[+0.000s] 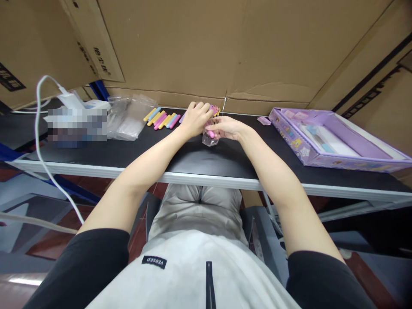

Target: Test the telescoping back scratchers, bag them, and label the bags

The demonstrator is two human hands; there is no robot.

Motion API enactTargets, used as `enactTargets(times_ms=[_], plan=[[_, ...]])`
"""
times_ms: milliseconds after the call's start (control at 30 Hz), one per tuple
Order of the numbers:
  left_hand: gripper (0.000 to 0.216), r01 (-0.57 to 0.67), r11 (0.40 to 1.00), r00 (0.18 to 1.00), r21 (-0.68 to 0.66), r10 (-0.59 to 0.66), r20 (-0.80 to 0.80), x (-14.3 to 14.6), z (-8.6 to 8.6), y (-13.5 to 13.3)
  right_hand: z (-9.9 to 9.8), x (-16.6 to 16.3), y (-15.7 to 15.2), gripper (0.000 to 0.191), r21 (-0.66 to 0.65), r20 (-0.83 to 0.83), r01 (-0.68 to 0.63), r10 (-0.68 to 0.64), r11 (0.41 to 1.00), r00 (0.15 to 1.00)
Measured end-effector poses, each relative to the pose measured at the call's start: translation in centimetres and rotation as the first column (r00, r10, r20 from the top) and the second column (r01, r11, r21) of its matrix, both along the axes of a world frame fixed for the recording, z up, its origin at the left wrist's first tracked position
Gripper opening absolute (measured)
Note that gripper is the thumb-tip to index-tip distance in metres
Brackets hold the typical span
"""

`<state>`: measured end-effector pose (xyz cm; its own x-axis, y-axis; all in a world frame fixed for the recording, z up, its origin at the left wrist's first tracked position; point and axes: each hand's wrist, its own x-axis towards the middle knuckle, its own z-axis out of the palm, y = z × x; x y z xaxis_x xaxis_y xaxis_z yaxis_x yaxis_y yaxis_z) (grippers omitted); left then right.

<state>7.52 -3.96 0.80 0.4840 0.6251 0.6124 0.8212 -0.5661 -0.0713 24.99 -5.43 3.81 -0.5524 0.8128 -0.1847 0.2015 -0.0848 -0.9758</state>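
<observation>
My left hand (pixel 197 119) is closed over a clear plastic packet (pixel 210 140), whose near end sticks out below the fingers. Purple, yellow and red shapes (pixel 215 109) show just past its fingertips; what they belong to is partly hidden. My right hand (pixel 227 128) meets it from the other side, fingers pinched round a pink stick-like piece (pixel 211 134) at the packet. Left of the hands, several pink, yellow and blue sticks with rounded ends (pixel 162 119) lie side by side on the black table (pixel 199 163).
An open purple printed box (pixel 337 159) with a blue-and-white item inside stands at the right. Near it lies a small pink packet (pixel 264 121). Clear plastic bags (pixel 128 122) and a white cable (pixel 39 124) are at the left. Cardboard (pixel 206 51) walls the back edge.
</observation>
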Motion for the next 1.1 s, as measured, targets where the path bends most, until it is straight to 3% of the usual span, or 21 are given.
enactTargets(times_ms=[133,200,300,367,467,533,700,800,867,967,1033,1100], plan=[[0.036,-0.134,0.975,0.969,-0.175,0.166,0.181,-0.1,0.7,-0.7,0.2,-1.1,-0.7,0.024,0.018,-0.030,0.160,-0.160,0.987,0.987],[0.041,-0.132,0.938,0.929,-0.319,0.229,0.291,-0.5,0.9,-0.6,0.2,-1.7,-1.1,0.024,0.032,-0.035,0.221,-0.220,0.975,0.975],[0.041,0.005,0.855,0.819,-0.518,0.294,0.492,-1.0,1.1,0.0,0.2,-2.4,-1.6,0.024,0.048,-0.045,0.288,-0.286,0.956,0.957],[0.032,0.123,0.787,0.702,-0.605,0.362,0.614,-1.0,1.4,0.2,0.0,-2.7,-1.9,0.023,0.056,-0.056,0.322,-0.319,0.945,0.946],[0.016,0.291,0.711,0.552,-0.640,0.422,0.719,-0.3,1.8,-0.2,-0.3,-3.1,-2.2,0.027,0.067,-0.051,0.352,-0.349,0.934,0.936],[0.014,0.351,0.694,0.523,-0.629,0.412,0.746,0.1,2.0,-0.8,-0.5,-3.3,-2.4,0.037,0.081,-0.040,0.351,-0.349,0.933,0.936],[0.024,0.320,0.652,0.600,-0.687,0.422,0.680,0.0,2.6,-1.9,-0.8,-3.4,-2.6,0.054,0.133,0.011,0.297,-0.301,0.946,0.954],[0.034,0.245,0.660,0.660,-0.710,0.423,0.621,-0.8,2.7,-1.3,-1.4,-2.9,-1.3,0.061,0.156,0.008,0.239,-0.243,0.958,0.970],[0.038,0.187,0.682,0.692,-0.708,0.420,0.587,-1.4,2.6,-0.7,-2.0,-2.2,0.2,0.058,0.185,-0.003,0.174,-0.176,0.967,0.984],[0.044,0.094,0.710,0.747,-0.697,0.413,0.522,-2.2,2.2,0.2,-2.5,-0.8,2.5,0.037,0.285,0.088,0.072,-0.101,0.956,0.991],[0.048,0.023,0.721,0.791,-0.692,0.411,0.454,-2.8,2.1,0.5,-2.2,0.4,3.4,0.019,0.426,0.223,0.111,-0.224,0.898,0.949],[0.050,-0.023,0.722,0.844,-0.691,0.385,0.374,-3.4,2.1,0.8,-1.4,1.7,3.6,0.007,0.602,0.351,0.169,-0.448,0.781,0.822]])
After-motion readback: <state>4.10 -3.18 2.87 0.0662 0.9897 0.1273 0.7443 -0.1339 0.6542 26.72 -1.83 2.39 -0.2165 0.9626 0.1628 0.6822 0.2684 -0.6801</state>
